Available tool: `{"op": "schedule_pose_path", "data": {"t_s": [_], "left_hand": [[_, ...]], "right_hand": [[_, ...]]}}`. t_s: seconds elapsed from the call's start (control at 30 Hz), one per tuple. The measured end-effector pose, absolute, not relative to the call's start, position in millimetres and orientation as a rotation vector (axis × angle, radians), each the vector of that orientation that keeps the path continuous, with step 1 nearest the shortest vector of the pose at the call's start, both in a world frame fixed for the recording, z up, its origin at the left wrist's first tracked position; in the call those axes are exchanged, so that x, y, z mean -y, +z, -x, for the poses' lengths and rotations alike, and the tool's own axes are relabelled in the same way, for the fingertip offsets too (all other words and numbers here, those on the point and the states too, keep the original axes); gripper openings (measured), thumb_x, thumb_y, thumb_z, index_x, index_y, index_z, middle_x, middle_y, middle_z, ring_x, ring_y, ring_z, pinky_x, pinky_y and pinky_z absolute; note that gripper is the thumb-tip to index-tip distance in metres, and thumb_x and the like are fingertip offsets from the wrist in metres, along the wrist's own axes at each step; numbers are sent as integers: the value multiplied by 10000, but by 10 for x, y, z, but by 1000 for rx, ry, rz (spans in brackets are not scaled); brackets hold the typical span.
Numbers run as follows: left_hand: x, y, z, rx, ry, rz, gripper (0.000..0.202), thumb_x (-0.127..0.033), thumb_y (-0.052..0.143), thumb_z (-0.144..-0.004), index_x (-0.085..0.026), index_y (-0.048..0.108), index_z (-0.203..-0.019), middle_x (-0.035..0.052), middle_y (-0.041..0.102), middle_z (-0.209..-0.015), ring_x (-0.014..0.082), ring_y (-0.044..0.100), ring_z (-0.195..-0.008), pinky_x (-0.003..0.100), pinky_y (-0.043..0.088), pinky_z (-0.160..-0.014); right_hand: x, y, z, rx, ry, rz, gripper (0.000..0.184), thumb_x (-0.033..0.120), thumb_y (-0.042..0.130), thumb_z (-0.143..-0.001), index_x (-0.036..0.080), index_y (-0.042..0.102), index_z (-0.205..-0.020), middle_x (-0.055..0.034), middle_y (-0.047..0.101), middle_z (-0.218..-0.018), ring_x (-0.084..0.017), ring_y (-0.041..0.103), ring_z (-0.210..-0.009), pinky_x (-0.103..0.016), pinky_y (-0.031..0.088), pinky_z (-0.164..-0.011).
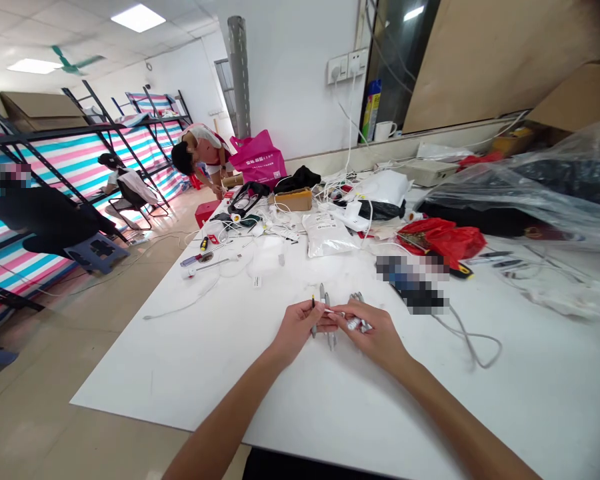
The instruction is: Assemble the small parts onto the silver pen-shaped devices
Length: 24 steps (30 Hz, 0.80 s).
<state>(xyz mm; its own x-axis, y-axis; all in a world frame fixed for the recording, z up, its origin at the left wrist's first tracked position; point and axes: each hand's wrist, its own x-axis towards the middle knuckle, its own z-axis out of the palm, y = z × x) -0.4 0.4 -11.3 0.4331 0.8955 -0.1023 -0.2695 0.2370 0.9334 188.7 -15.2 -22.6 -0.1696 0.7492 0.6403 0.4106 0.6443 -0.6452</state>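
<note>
White tabletop (205, 373): stretched beneath both hands.
Left hand (297, 323): pinched a slim dark rod (314, 329) between thumb and fingers, above the tabletop.
Right hand (375, 327): met the left's fingertips at a small pale piece (329, 311); whether it gripped that, I could not tell.
Grey sticks (331, 342): lay between the hands.
Silvery bunch (365, 326): showed beside the right fingers.
White packet (330, 237): sat farther back.

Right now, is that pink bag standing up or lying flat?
Standing up: the pink bag rises above the nearby cardboard box, its printed side showing.
</note>
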Motion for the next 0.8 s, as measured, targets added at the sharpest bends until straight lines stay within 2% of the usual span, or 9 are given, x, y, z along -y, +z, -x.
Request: {"op": "schedule_pose_path", "data": {"t_s": [0.1,0.27,0.4,0.5,0.67,0.8], "left_hand": [[19,-95,-3,-730,860,-1047,557,-606,735,-871,-82,769,-1059,196,782,-1070,325,755,-1045,529,563,-1011],[9,-55,16,-656,827,-967,552,-573,733,-892,-78,766,-1132,226,764,-1164,356,726,-1152,569,498,-1102],[-44,-42,71,-631,936,-860,468,-510,701,-943,-98,762,-1157,223,731,-1277,332,690,-1240,531,422,-1190],[-53,-40,97,-609,948,-863,454,-500,680,-961,-108,763,-1175,221,698,-1347,331,647,-1307,509,402,-1204],[-2,-43,53,-600,855,-905,508,-534,690,-943,-125,756,-1237,212,709,-1322,310,686,-1211,486,464,-1113],[14,-59,25,-611,830,-885,510,-539,701,-934,-129,762,-1231,177,752,-1199,254,703,-1096,436,497,-1053]], "right_hand": [[158,-256,-1874,1828,336,910,162,203,619,-981,231,756,-1064,1,613,-702,-131,544,-598,-257,427,-509],[196,-193,-1867,1843,336,939,172,215,605,-992,248,730,-1107,-7,648,-776,-132,591,-647,-245,465,-521],[229,-96,-1862,1695,246,1009,71,265,666,-973,236,714,-1015,-4,629,-754,-126,586,-645,-241,459,-518],[211,-127,-1865,1722,140,989,64,264,682,-956,236,707,-1008,4,604,-710,-134,566,-620,-265,468,-539],[152,-302,-1862,1915,112,884,129,184,660,-930,255,693,-1032,-31,726,-841,-184,660,-733,-352,563,-717],[147,-341,-1857,1972,137,871,243,118,619,-925,257,680,-1115,-43,761,-930,-203,704,-814,-374,581,-762]]}}
